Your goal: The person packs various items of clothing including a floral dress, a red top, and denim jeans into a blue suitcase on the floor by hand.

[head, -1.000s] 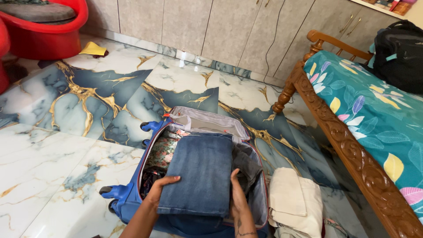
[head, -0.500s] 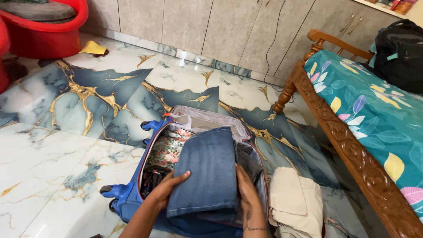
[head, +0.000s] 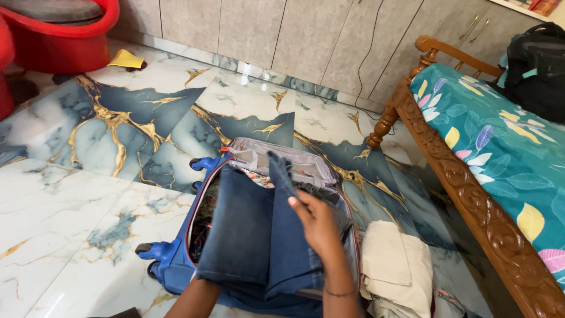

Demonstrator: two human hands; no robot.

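Observation:
Folded blue jeans [head: 253, 235] lie over an open blue suitcase [head: 170, 268] on the marble floor. My right hand [head: 318, 227] grips the jeans' right side and lifts that fold up and over toward the left. My left hand is hidden beneath the jeans; only its forearm [head: 194, 300] shows at the bottom edge. Patterned clothes [head: 206, 215] show inside the case at the left. The grey lid lining [head: 276, 159] lies open at the far end.
A folded cream garment [head: 394, 271] lies on the floor right of the suitcase. A carved wooden bed frame [head: 471, 200] with a floral teal sheet [head: 506, 147] and a black backpack [head: 538, 70] stands at right. A red tub [head: 65, 35] sits at far left.
My right hand has lifted the jeans' right edge and folded it leftward. My left hand has slid out of sight under the jeans.

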